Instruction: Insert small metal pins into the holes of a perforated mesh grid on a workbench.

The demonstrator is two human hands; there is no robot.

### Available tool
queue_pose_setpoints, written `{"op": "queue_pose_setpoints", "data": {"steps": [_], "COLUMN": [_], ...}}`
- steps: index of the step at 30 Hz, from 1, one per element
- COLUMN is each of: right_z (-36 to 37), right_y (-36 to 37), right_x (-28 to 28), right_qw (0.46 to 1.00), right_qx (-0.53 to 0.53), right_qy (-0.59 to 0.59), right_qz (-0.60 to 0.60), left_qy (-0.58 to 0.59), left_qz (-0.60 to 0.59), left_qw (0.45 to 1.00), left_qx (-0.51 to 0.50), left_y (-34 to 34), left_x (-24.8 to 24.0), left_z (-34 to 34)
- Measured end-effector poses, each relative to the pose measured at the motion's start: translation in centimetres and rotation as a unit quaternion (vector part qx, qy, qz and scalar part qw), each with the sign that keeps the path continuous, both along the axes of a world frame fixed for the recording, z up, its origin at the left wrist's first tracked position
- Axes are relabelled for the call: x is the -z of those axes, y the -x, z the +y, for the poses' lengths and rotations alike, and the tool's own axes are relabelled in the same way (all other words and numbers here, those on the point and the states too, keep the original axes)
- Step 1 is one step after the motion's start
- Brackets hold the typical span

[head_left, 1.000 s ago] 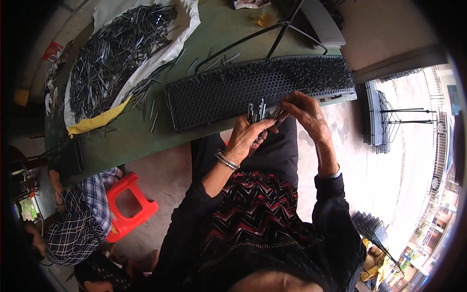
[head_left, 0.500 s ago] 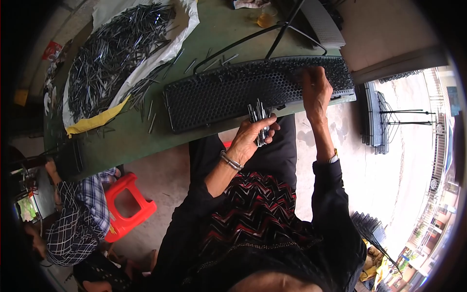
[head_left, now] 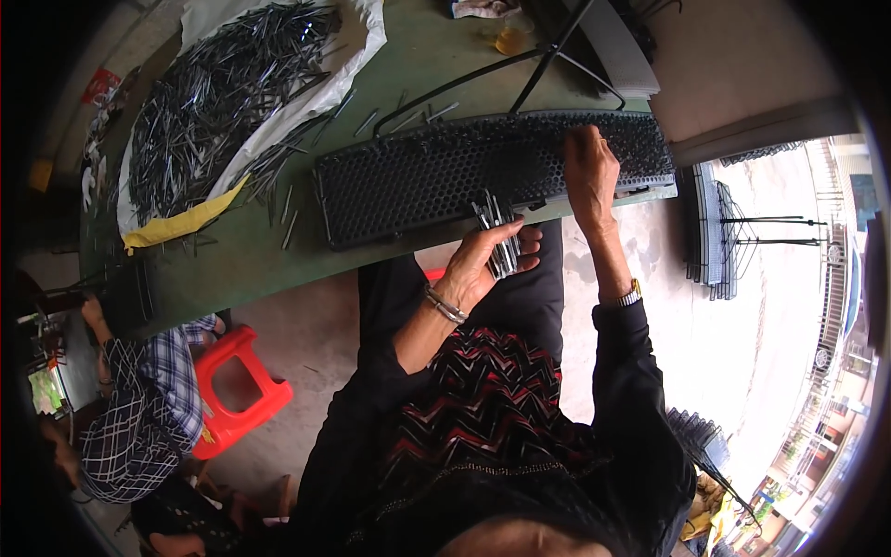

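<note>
My left hand (head_left: 469, 269) is closed round a bundle of thin metal rods (head_left: 501, 243), whose ends fan out in front of the table edge. A long black rack (head_left: 408, 190) with rows of round holes lies along that edge, its wire legs (head_left: 445, 90) pointing away from me. Many holes in its far and right parts look filled with dark rod ends; the near left holes are bare. Over its right half, my right hand (head_left: 592, 181) has its fingers pinched against the rack. What they hold, if anything, is hidden behind the fingers.
A heap of loose rods (head_left: 227, 102) lies on a white sack (head_left: 369, 42) on the green table (head_left: 241, 283). Nearby stands a glass of amber liquid (head_left: 509, 40). A red stool (head_left: 267, 399) and another person (head_left: 139, 436) are at left; more black racks (head_left: 710, 227) stand at right.
My right hand has shifted slightly left along the rack. The fingers of my left hand have loosened a little round the bundle, which stays in place.
</note>
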State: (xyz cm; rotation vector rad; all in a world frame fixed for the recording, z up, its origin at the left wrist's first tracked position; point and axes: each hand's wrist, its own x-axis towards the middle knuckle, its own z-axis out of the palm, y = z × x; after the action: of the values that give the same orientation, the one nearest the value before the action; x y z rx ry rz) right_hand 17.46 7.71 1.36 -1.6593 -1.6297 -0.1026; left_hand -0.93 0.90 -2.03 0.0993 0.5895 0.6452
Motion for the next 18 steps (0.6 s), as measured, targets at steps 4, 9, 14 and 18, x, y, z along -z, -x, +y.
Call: {"op": "queue_pose_setpoints", "data": {"steps": [4,9,14,18], "right_z": [-0.1,0.1,0.0,-1.1], "right_y": [0.3,0.1,0.2,0.6], "right_x": [-0.7,-0.1,1.4,1.1], "right_qw": [0.998,0.991,0.994,0.992], "right_qx": [-0.007,0.003,-0.007,-0.021], "right_qy": [0.054,0.091,0.036,0.033], "right_qz": [-0.015,-0.102,-0.108,-0.119], "left_qy": [0.014,0.01,-0.039,-0.088], "left_qz": [-0.004,0.021,0.033,0.081], "left_qw": [1.0,0.999,0.998,0.992], "left_qx": [-0.004,-0.027,-0.035,-0.05], "left_y": [0.0,-0.1,0.3,0.3], "left_x": [-0.3,0.2,-0.5,-2.0], "left_z": [-0.1,-0.2,-0.4,-0.5]}}
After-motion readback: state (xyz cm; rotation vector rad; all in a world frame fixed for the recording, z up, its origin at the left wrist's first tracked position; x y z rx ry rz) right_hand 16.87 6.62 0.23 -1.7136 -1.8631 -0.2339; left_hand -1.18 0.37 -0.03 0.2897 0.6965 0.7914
